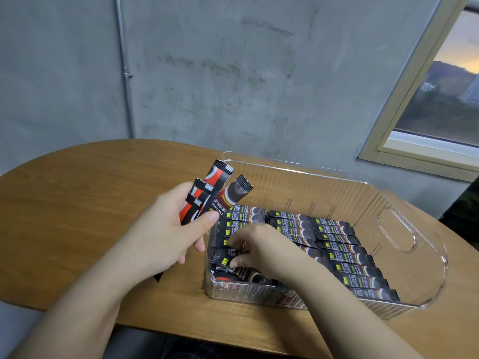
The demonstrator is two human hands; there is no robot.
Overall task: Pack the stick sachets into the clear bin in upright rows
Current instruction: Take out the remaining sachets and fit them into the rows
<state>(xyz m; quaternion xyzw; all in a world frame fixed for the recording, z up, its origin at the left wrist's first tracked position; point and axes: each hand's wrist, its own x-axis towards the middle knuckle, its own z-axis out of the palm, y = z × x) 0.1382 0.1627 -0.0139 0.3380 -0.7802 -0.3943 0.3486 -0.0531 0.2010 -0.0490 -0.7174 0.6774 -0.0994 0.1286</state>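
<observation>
Rounded wooden table (90,182), clear bin (420,255) on it (right side)

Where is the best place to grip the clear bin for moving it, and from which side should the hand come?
Probably the oval handle cutout in the right end wall of the clear bin. Come from the right and hook the fingers through it; that end holds no sachets, and the right hand is working at the other end.

Two bare forearms are seen, no sleeves, and nothing is worn on either wrist. The left hand (158,226) and the right hand (261,251) are ungloved (short, unpainted nails can be made out on the fingers (207,218)).
</observation>
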